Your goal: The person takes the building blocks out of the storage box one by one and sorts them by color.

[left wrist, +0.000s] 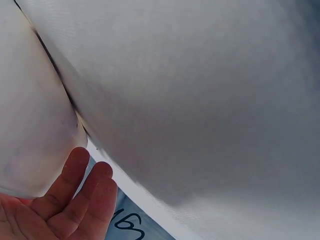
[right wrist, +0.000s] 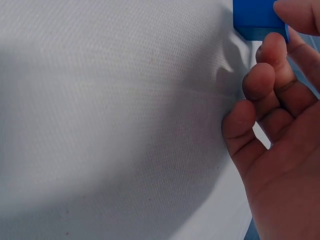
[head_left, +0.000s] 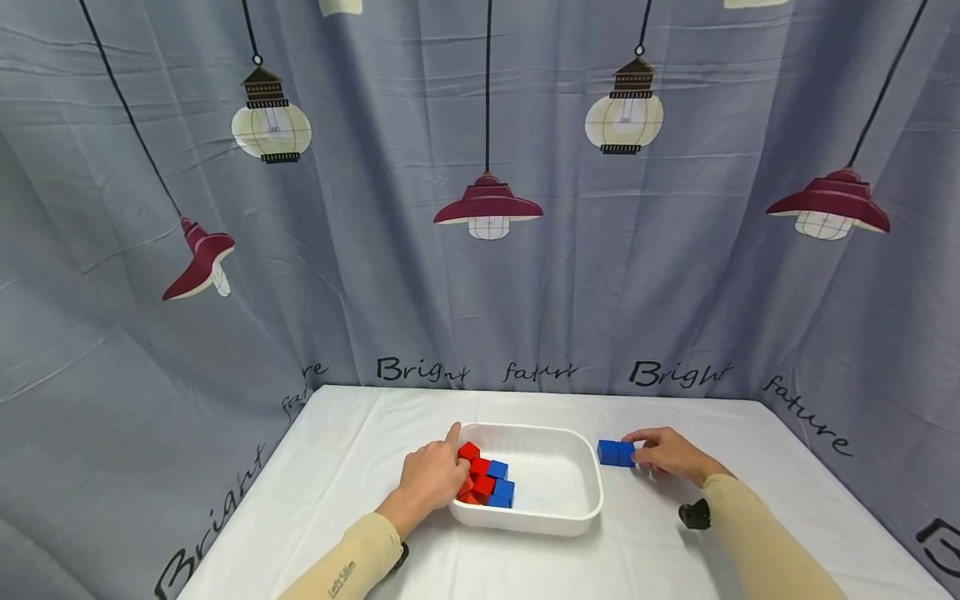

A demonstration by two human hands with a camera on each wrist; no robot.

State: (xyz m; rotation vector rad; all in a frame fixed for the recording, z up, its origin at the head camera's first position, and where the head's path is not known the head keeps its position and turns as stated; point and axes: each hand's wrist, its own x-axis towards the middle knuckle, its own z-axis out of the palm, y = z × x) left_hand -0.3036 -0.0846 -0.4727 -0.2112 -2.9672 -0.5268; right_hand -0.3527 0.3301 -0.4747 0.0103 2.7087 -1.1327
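Observation:
My left hand holds the left side of a white plastic tray, its index finger lying along the rim. In the left wrist view, several fingers show beside the tray's outer wall. Red cubes and blue cubes lie together in the tray's left part. Right of the tray, my right hand pinches a blue cube between thumb and index finger. A second blue cube sits against its left side. In the right wrist view, the other fingers curl loosely below the blue cube.
A white cloth covers the table. Behind it hangs a grey-blue curtain printed with lamps and lettering. A dark wrist device sits at the right sleeve.

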